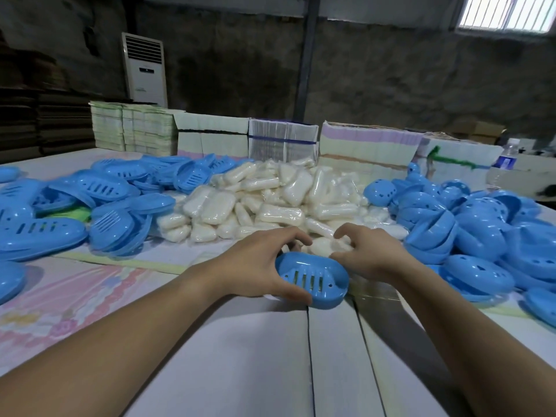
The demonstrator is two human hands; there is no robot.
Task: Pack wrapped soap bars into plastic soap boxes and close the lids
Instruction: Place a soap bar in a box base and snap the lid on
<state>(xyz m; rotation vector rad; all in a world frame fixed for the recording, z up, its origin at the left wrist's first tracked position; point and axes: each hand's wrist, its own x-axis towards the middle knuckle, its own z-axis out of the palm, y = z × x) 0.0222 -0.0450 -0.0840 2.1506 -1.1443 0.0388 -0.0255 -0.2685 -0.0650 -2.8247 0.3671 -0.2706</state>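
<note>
Table (210, 341) is crowded: blue lid heap (90, 206) on the left, soap pile (270, 197) at far centre, nested blue shells (469, 230) on the right. Left hand (255, 266) clamps the slotted soap box (313, 278) near centre, thumb under, fingers over the far rim. Right hand (370, 251) pinches a wrapped bar (325, 246) just behind the box. Bar looks unseated, though it is partly hidden. Risk: slick wrap slips, or catches the rim and the lid won't shut.
</note>
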